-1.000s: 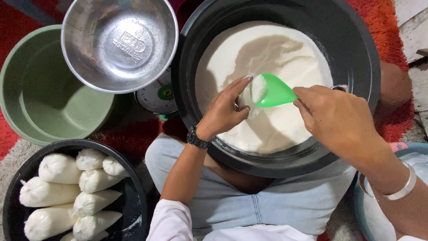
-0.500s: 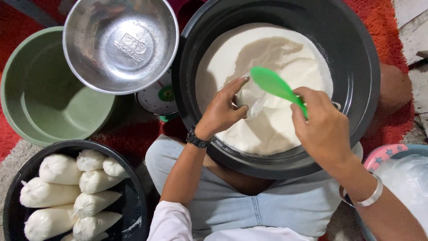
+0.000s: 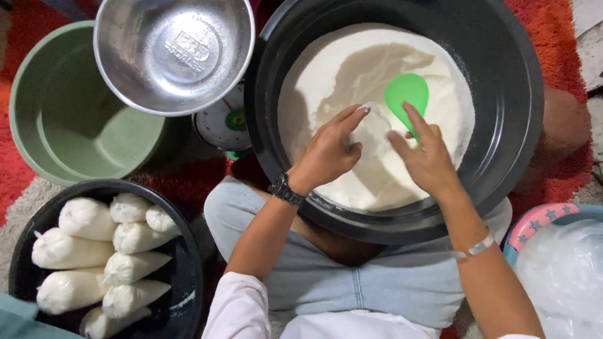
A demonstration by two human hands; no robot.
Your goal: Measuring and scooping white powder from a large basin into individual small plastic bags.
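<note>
Both hands work over the large black round basin [image 3: 515,125] of white flour [image 3: 352,69]: the left hand [image 3: 326,154] pinches a thin clear plastic bag [image 3: 372,129], likely limp and slippery, best held at its rim, while the right hand [image 3: 427,160] clasps a green plastic scoop [image 3: 407,94].

I sit on a shaggy red-orange rug [image 3: 559,25] that covers most of the floor around me. At my lower left a patch of pale grey carpet [image 3: 16,216] shows beside it. Even, soft light falls from above, casting only faint shadows.
</note>
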